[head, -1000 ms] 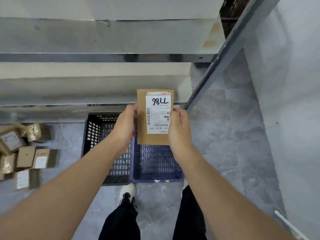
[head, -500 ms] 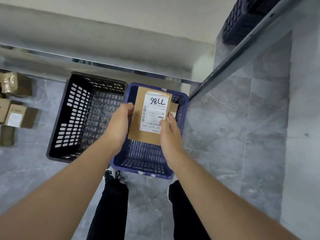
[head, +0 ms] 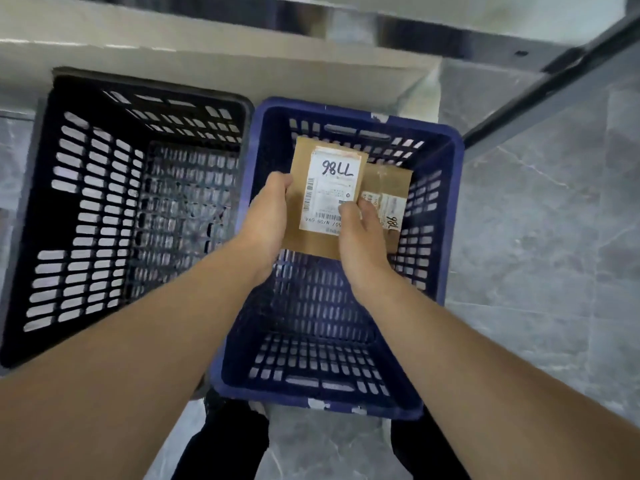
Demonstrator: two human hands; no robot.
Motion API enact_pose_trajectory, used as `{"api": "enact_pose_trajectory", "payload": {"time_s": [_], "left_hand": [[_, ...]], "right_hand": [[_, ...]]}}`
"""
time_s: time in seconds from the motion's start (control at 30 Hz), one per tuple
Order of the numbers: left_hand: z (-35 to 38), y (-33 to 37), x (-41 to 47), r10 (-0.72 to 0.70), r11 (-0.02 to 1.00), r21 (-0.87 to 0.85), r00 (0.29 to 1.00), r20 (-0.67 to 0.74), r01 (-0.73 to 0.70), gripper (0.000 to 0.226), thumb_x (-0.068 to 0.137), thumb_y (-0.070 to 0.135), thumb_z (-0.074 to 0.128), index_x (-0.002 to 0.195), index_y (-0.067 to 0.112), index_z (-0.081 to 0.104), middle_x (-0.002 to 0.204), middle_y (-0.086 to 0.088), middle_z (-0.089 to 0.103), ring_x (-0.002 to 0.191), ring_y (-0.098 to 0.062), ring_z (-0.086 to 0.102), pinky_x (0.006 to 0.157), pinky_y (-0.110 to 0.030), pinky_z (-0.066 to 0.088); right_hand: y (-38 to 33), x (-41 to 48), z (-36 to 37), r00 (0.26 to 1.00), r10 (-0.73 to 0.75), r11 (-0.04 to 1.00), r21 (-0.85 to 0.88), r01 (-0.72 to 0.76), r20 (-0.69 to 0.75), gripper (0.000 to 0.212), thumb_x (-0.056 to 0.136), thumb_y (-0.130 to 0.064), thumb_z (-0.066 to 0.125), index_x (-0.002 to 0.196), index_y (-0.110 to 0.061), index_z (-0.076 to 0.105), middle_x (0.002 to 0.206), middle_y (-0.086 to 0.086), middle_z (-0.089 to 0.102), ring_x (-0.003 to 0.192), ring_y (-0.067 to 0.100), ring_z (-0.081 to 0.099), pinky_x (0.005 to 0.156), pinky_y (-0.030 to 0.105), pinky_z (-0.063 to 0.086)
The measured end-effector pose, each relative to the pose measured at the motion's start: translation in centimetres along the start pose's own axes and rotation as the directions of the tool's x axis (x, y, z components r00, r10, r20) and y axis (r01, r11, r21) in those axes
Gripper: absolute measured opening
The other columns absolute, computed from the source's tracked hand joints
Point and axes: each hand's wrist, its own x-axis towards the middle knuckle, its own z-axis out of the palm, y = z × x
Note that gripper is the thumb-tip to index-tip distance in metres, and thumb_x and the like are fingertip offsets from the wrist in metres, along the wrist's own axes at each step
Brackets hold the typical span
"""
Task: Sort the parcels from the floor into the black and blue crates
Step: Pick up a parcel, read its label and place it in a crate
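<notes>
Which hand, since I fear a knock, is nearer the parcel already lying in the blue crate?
Right. The right hand grips the held parcel's right edge, next to the lying parcel in view; the left hand grips the opposite edge, toward the black crate.

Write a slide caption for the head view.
Left hand and right hand hold a labelled parcel over the blue crate.

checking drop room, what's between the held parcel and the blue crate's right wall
In the head view, another labelled brown parcel lies there inside the blue crate, partly behind the held parcel.
</notes>
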Motion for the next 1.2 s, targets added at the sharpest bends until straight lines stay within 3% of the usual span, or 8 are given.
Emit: {"api": "enact_pose_trajectory", "payload": {"time_s": [0.17,0.3,0.47,0.73,0.87,0.97,1.1,1.2], "left_hand": [[1.3,-2.9,5.8,-0.012,1.000,0.008,1.000,-0.004,0.012,0.048,0.098,0.052,0.036,0.117,0.027,0.073,0.105,0.003,0.079,0.103,-0.019,0.070,0.096,-0.038,0.051],[2.1,-4.5,9.4,-0.008,1.000,-0.029,1.000,-0.004,0.008,0.051,0.104,0.045,0.029,0.115,0.025,0.075,0.096,0.005,0.081,0.101,-0.018,0.070,0.089,-0.033,0.047],[2.6,-6.0,12.1,-0.044,0.997,-0.071,0.998,-0.038,0.041,0.050,0.104,0.047,0.029,0.107,0.031,0.077,0.093,0.007,0.081,0.104,-0.019,0.070,0.101,-0.037,0.047],[3.5,-7.6,13.5,-0.032,0.995,-0.093,0.995,-0.090,0.024,0.049,0.105,0.048,0.030,0.123,0.029,0.071,0.105,0.004,0.078,0.097,-0.012,0.068,0.076,-0.028,0.043],[3.2,-7.1,11.4,-0.018,0.997,-0.079,0.993,-0.116,0.009,0.046,0.107,0.044,0.030,0.119,0.028,0.072,0.094,0.012,0.080,0.085,-0.001,0.070,0.069,-0.021,0.050],[3.1,-5.1,7.7,-0.011,0.998,-0.059,0.994,-0.105,0.005,0.040,0.110,0.036,0.030,0.099,0.031,0.068,0.067,0.027,0.072,0.059,0.014,0.063,0.064,-0.011,0.048],[2.2,-0.5,1.4,-0.024,0.998,-0.066,0.995,-0.101,0.017,0.035,0.111,0.033,0.029,0.090,0.040,0.056,0.052,0.039,0.058,0.077,0.008,0.052,0.093,-0.024,0.032],[1.3,3.3,-3.2,0.002,1.000,-0.031,0.999,-0.052,-0.004,0.037,0.111,0.033,0.029,0.086,0.039,0.056,0.050,0.037,0.059,0.071,0.010,0.058,0.080,-0.019,0.038]], "right_hand": [[3.3,6.1,1.8,0.999,-0.039,0.992,-0.117,0.039,0.002,0.039,0.114,-0.038,0.041,0.148,-0.032,0.059,0.132,-0.007,0.065,0.114,0.010,0.060,0.092,0.017,0.046],[4.8,9.8,3.5,0.999,-0.042,0.983,-0.176,0.046,0.027,0.049,0.112,-0.046,0.040,0.158,-0.035,0.053,0.149,0.009,0.057,0.135,0.030,0.057,0.116,0.046,0.046],[6.3,12.2,4.5,0.997,-0.031,0.975,-0.215,0.046,0.072,0.055,0.112,-0.044,0.043,0.166,-0.031,0.043,0.151,0.003,0.058,0.143,0.027,0.051,0.115,0.040,0.042],[6.9,12.7,2.7,0.990,0.014,0.970,-0.242,0.020,0.139,0.052,0.116,-0.035,0.045,0.167,-0.028,0.040,0.131,-0.013,0.050,0.118,0.007,0.046,0.078,0.013,0.037],[5.6,10.8,2.1,0.995,0.033,0.981,-0.195,-0.015,0.090,0.066,0.114,-0.043,0.045,0.174,-0.025,0.026,0.175,-0.005,0.036,0.160,0.018,0.034,0.124,0.032,0.027],[3.2,7.6,1.1,0.998,0.021,0.994,-0.108,-0.013,0.066,0.054,0.114,-0.040,0.044,0.167,-0.029,0.042,0.146,-0.020,0.051,0.136,0.005,0.045,0.111,0.028,0.032],[-0.7,2.4,0.5,0.997,-0.009,0.997,-0.072,0.015,0.070,0.070,0.094,-0.060,0.043,0.157,-0.030,0.053,0.147,-0.012,0.063,0.129,0.001,0.058,0.107,0.030,0.045],[-4.2,-1.5,0.0,0.998,-0.014,0.999,-0.045,0.017,0.066,0.057,0.104,-0.052,0.044,0.156,-0.032,0.053,0.136,-0.010,0.069,0.118,-0.005,0.063,0.097,0.021,0.046]]}}
